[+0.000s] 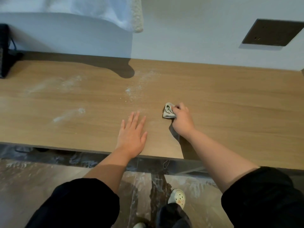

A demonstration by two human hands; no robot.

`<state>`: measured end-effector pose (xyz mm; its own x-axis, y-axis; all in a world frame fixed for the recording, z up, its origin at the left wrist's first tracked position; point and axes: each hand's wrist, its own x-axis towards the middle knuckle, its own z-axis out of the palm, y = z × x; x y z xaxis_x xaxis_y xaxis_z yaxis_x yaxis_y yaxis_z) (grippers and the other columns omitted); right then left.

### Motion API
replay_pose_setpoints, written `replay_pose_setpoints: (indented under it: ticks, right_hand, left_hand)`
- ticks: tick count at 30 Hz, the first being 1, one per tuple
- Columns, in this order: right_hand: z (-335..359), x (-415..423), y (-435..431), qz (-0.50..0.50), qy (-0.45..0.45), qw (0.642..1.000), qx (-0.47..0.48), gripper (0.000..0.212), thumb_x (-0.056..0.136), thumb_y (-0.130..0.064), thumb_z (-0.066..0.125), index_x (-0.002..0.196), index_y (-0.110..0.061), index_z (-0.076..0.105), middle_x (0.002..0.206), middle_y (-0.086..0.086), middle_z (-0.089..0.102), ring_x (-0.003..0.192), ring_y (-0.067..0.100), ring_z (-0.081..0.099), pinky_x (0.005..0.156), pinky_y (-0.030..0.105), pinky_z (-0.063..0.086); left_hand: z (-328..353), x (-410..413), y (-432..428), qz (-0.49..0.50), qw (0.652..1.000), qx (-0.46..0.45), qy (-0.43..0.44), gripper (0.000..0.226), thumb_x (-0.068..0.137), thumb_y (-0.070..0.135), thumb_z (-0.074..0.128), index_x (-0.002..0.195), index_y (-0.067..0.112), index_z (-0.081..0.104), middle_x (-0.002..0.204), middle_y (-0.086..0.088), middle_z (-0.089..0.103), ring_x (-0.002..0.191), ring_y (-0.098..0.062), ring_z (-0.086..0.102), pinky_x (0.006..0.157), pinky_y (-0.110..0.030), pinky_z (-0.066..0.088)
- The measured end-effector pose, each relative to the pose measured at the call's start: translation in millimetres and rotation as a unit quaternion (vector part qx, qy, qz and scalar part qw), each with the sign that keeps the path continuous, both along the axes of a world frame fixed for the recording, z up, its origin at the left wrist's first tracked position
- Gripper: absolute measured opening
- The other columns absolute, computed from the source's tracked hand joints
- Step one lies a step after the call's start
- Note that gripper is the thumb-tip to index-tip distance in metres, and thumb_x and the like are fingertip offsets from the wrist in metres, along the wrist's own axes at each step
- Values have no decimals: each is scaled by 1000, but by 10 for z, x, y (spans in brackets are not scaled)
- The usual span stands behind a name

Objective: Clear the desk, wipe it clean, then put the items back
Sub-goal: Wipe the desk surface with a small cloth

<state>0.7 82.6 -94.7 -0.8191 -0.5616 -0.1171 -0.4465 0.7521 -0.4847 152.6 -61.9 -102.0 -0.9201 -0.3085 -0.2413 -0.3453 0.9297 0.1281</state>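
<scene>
Desk (230, 99): wood-grain top is running left to right against a pale wall (181, 30); its near edge is crossing the lower middle of the view.
Cloth (168, 112): small grey rag, bunched and folded, is sitting on the desk right of centre, roughly midway between the wall and the near edge.
Right hand (182, 120): is gripping the cloth, fingers curled round its right side, knuckles up; the bunched end is sticking out to the left of the fist. The rag is touching the wood.
Left hand (132, 137): is lying flat on the desk, palm down, fingers straight and slightly spread, pointing toward the wall and holding nothing. It is resting just left of the cloth, apart from it.
Powder (131, 92): whitish dusty streaks are showing on the wood beyond the left hand's fingertips; further streaks are trailing across the left half of the top.
Black object (4, 51): is standing at the far left end of the desk, cut off by the frame edge; cannot tell what it is.
White fabric (115, 12): is hanging down the wall above the desk and casting a shadow onto the top.
Socket plate (273, 32): dark rectangle is sitting on the wall, upper right.
Sleeves (74, 203): black, covering both upper arms; forearms are showing bare.
Floor (32, 186): marbled surface with pale smears is showing below the desk edge; a light clog-type shoe (177, 197) is standing on it under the right arm.
</scene>
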Motion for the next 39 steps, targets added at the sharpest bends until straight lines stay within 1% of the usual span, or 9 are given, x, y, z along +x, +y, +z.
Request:
replay_pose_setpoints:
  ticks: [12, 16, 18, 20, 23, 26, 30, 35, 39]
  right_hand:
    - [-67, 216, 81, -1, -94, 991, -97, 18, 86, 7, 52, 92, -8, 60, 96, 1, 47, 96, 27, 52, 85, 38, 43]
    - [31, 260, 121, 17, -110, 990, -89, 19, 86, 12, 47, 87, 1, 63, 103, 12, 48, 101, 32, 50, 90, 38, 40]
    - [148, 118, 195, -56, -86, 989, -108, 24, 87, 11, 46, 92, 0, 66, 106, 11, 43, 102, 27, 46, 93, 25, 37]
    - [208, -123, 394, -157, -25, 980, -121, 35, 83, 16, 42, 108, 5, 64, 105, 13, 39, 106, 32, 47, 84, 14, 33]
    - [88, -278, 693, -223, -4, 974, -38, 45, 79, 16, 40, 116, 3, 61, 115, 20, 41, 113, 39, 43, 97, 31, 33]
    - [-63, -137, 666, -194, 11, 981, -14, 38, 79, 13, 39, 106, -1, 61, 113, 17, 41, 109, 36, 40, 96, 40, 34]
    - [-73, -116, 458, -136, 3, 990, -32, 40, 81, 12, 37, 110, -2, 60, 108, 10, 40, 107, 32, 40, 95, 38, 36]
    - [-23, -150, 170, -56, -57, 995, -58, 31, 80, 18, 34, 72, -9, 48, 99, 10, 35, 93, 28, 41, 78, 32, 32]
    - [91, -215, -111, 8, -119, 991, -54, 31, 87, 15, 33, 79, -6, 55, 108, 11, 37, 110, 32, 44, 76, 21, 26]
  left_hand:
    - [-91, 34, -10, -3, 1000, 1, 27, 62, 102, 46, 17, 156, 24, -4, 163, -2, -15, 150, -18, -16, 123, -45, -1]
    - [-93, 38, -9, -6, 1000, -6, 29, 62, 102, 47, 17, 156, 25, -5, 163, -3, -15, 150, -19, -15, 123, -45, 0]
    - [-108, 42, -9, -13, 999, -15, 31, 62, 102, 47, 15, 156, 24, -5, 163, -3, -15, 150, -20, -16, 123, -45, -1]
    - [-118, 40, -13, -15, 999, -18, 30, 62, 102, 47, 14, 156, 24, -5, 163, -3, -14, 150, -20, -16, 123, -45, -2]
    - [-126, 28, -15, -14, 999, -18, 30, 62, 102, 47, 15, 156, 25, -5, 163, -3, -15, 150, -20, -16, 123, -46, -1]
    - [-131, 34, -9, -15, 999, -21, 29, 62, 102, 47, 15, 156, 25, -4, 163, -3, -14, 150, -20, -16, 123, -46, -1]
    - [-135, 39, -7, -17, 999, -28, 29, 62, 101, 47, 14, 156, 25, -4, 163, -4, -14, 150, -21, -16, 123, -47, -1]
    - [-145, 34, -7, -15, 999, -33, 32, 63, 101, 47, 13, 156, 22, -3, 163, -3, -13, 150, -20, -16, 123, -47, 1]
    - [-159, 25, -7, -14, 998, -42, 34, 64, 101, 46, 14, 156, 18, -3, 163, -3, -12, 150, -19, -14, 123, -47, 2]
